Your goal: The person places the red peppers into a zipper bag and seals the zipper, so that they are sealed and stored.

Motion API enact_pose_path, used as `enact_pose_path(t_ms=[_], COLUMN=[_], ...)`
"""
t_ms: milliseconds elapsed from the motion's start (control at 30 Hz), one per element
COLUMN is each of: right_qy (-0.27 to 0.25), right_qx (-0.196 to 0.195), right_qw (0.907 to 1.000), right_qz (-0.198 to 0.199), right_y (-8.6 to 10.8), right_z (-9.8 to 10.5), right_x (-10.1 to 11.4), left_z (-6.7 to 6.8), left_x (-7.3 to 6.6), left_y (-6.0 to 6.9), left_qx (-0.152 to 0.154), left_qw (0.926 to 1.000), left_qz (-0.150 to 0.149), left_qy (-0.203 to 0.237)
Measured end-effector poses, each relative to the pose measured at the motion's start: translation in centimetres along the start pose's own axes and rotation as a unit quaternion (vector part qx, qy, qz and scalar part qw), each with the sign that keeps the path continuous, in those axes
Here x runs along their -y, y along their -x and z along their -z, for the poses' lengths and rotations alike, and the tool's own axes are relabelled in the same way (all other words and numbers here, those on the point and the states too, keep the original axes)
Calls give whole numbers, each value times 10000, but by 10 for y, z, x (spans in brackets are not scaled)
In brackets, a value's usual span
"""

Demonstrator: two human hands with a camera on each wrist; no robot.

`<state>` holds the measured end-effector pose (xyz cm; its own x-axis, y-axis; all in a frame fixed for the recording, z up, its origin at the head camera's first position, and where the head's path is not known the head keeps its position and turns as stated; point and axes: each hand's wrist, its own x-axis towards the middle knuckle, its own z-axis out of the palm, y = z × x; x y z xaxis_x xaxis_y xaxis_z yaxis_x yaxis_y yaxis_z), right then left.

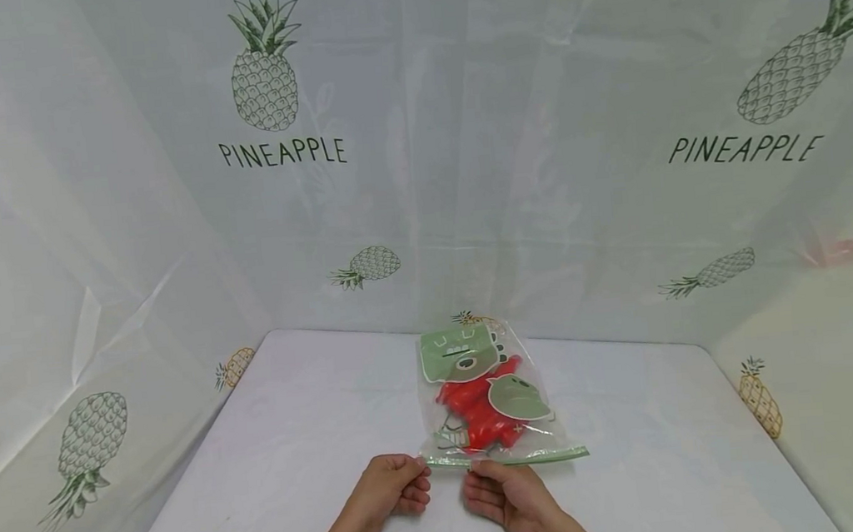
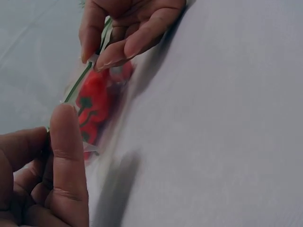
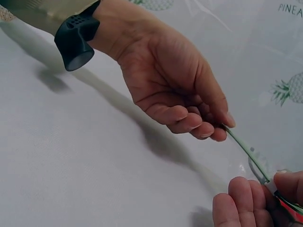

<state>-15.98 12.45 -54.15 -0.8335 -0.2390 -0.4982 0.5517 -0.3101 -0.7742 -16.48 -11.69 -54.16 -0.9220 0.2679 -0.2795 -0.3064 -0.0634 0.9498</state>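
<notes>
A clear zip bag [image 1: 458,355] with green cartoon prints lies on the table, its green zip edge [image 1: 547,457] towards me. Inside are shiny red things [image 1: 479,412]; prints and plastic cover them too much to tell their kind. My left hand [image 1: 393,487] pinches the left end of the zip edge between thumb and forefinger. A short way to the right, my right hand [image 1: 511,497] pinches the small white slider [image 3: 271,187] on the zip. The right wrist view shows the zip strip stretched taut between both hands.
The white-covered table [image 1: 295,410] extends to both sides of the bag. White sheets [image 1: 509,168] with pineapple prints hang behind it and along both sides. A black wrist camera [image 3: 75,42] is strapped to my left wrist.
</notes>
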Motion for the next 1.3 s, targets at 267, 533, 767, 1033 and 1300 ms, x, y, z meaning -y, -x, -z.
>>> enact_pose_path(t_ms=[267,533,767,1033,1300], right_qy=[-28,62,93,50,58], right_qx=[46,-118,-95,-107,-132], right_qw=[10000,9999,9998,9998,9998], right_qz=[55,100,154,165,150], right_y=[2,7,7,8,8], right_z=[0,15,21,26,31], right_x=[1,7,9,13,15], left_z=[-1,-6,-2,3,7], left_x=[0,0,-1,-1,1], left_y=[-1,-3,-4,-6,-7], left_qx=[-254,-294,-368,-380,-405], left_qw=[9995,9993,9992,9990,9988], left_qz=[-143,-115,-93,-121,-133], left_qy=[121,223,155,183,258])
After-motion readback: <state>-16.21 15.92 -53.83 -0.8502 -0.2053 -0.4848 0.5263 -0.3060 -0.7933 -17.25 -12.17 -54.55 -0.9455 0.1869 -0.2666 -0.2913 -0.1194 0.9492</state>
